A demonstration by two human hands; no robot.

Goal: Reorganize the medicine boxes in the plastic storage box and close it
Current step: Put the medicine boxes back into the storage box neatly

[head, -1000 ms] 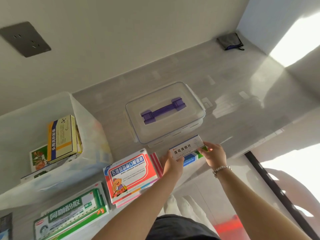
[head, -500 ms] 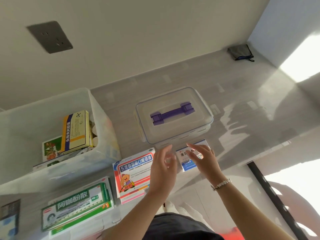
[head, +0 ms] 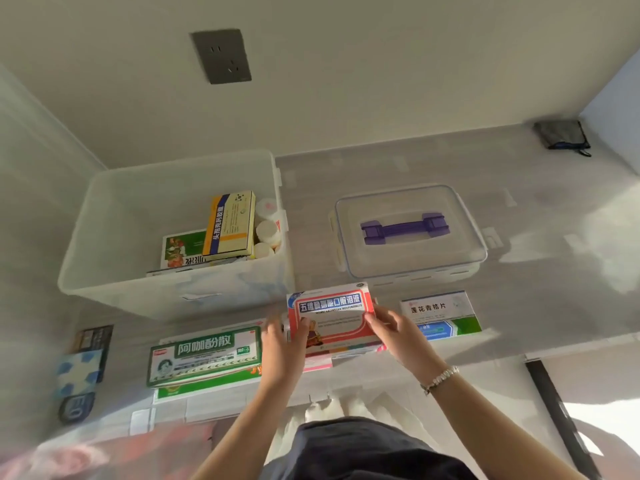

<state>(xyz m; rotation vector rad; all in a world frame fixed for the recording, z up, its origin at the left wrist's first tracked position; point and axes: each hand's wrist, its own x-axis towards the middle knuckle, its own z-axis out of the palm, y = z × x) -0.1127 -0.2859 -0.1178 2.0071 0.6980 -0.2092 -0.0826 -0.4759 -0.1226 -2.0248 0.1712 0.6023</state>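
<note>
While flat on the counter, red medicine box pinched by left hand and right hand.

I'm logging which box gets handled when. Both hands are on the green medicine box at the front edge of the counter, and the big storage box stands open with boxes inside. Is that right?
Not quite. The head view shows the left hand and right hand gripping the red medicine box, not the green medicine box, which lies untouched beside it. The big storage box does stand open with boxes inside.
</note>
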